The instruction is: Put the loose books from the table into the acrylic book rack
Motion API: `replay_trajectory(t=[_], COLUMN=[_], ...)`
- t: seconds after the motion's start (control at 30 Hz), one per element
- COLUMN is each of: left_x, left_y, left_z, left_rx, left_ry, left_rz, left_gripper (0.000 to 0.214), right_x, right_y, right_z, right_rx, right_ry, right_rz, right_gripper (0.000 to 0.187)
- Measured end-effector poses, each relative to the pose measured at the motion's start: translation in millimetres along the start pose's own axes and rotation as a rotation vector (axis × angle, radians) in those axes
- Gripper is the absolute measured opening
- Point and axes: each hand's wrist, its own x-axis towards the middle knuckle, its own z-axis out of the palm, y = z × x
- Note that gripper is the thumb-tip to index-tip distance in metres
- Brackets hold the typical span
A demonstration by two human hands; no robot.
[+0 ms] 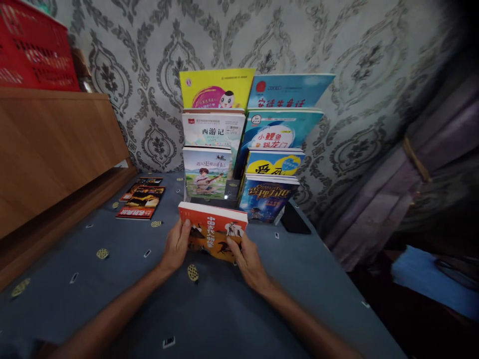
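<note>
Both my hands hold an orange book [213, 230] with a white top edge, just above the blue-grey tablecloth [209, 309]. My left hand [176, 247] grips its left side, fingers curled round the edge. My right hand [247, 259] grips its lower right corner. The book sits directly in front of a tiered book stand [228, 197]. The stand carries two columns of books: a yellow one [217, 89], a white one [213, 130] and a green-cover one [206, 172] on the left, several blue ones [279, 127] on the right.
A small stack of dark red and orange books [141, 198] lies on the cloth at the left. A wooden board [48, 149] runs along the left, with a red crate [33, 47] on top. Patterned wallpaper is behind, a curtain [422, 164] at the right, and a dark object [295, 219] beside the stand.
</note>
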Motion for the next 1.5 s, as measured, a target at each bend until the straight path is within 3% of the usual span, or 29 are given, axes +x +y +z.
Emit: replay_trajectory(t=[0.2,0.47,0.6,0.9,1.17,1.3,1.5], left_x=[27.7,90.2,110.0,124.0,128.8,127.9,126.7], left_y=[3.4,31.8,32.7,5.5,-19.9,-24.4,-22.1], left_z=[-4.7,-17.8,-14.6,6.8,9.0,7.8,-0.9], left_rx=[0.013,-0.010,-0.093,-0.138,-0.033,0.091,0.440], left_ry=[0.078,0.307,0.378,0.354,0.297,0.297,0.296], left_rz=[0.082,0.342,0.422,0.370,0.313,0.305,0.375], left_gripper=[0.065,0.060,0.059,0.057,0.055,0.045,0.030], right_x=[36.1,113.3,134.3,142.9,145.0,143.3,138.8], right_y=[-6.0,-45.8,-52.5,-22.1,-5.9,-0.3,-11.5], right_z=[-2.3,-25.0,-31.0,-30.1,-23.1,-16.8,-15.9], right_rx=[-0.019,-0.046,-0.030,-0.100,-0.140,-0.228,-0.585], right_ry=[-0.013,-0.130,-0.129,-0.112,-0.203,-0.190,-0.111], right_rz=[-0.027,-0.231,-0.327,-0.288,-0.142,-0.082,0.030], right_gripper=[0.033,0.032,0.035,0.035,0.037,0.031,0.023])
